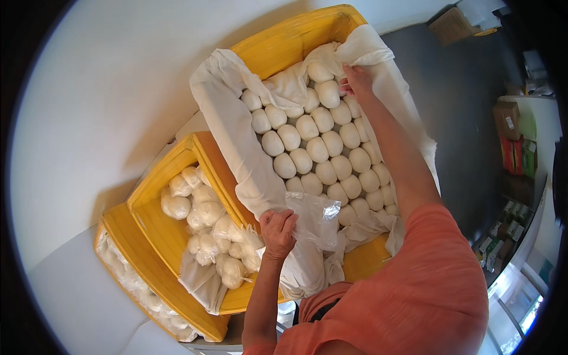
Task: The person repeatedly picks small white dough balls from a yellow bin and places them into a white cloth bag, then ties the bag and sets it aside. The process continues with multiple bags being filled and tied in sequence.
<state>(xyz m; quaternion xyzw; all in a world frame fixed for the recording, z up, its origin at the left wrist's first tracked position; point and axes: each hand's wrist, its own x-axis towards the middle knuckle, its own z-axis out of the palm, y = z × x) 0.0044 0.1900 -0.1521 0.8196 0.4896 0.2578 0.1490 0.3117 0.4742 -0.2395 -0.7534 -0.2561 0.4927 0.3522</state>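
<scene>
Rows of round white steamed buns (pixel 306 127) lie in a yellow crate (pixel 296 41) lined with white cloth (pixel 239 127). At the crate's far right, my right hand (pixel 357 81) has its fingertips pinched at the edge of the cloth, just beside the buns. My left hand (pixel 278 234) is closed at the near left side of the crate. A clear plastic bag (pixel 313 219) spreads rightward from it over the nearest buns; the fingers appear to grip its edge, partly hidden by the hand's back.
To the left, a second yellow crate (pixel 155 234) holds several bagged buns (pixel 204 210). Below it at the left edge is another yellow crate (pixel 127 248) with wrapped white items. A white wall (pixel 106 89) stands behind. Boxes (pixel 507 121) lie at the far right beyond the grey floor (pixel 449 112).
</scene>
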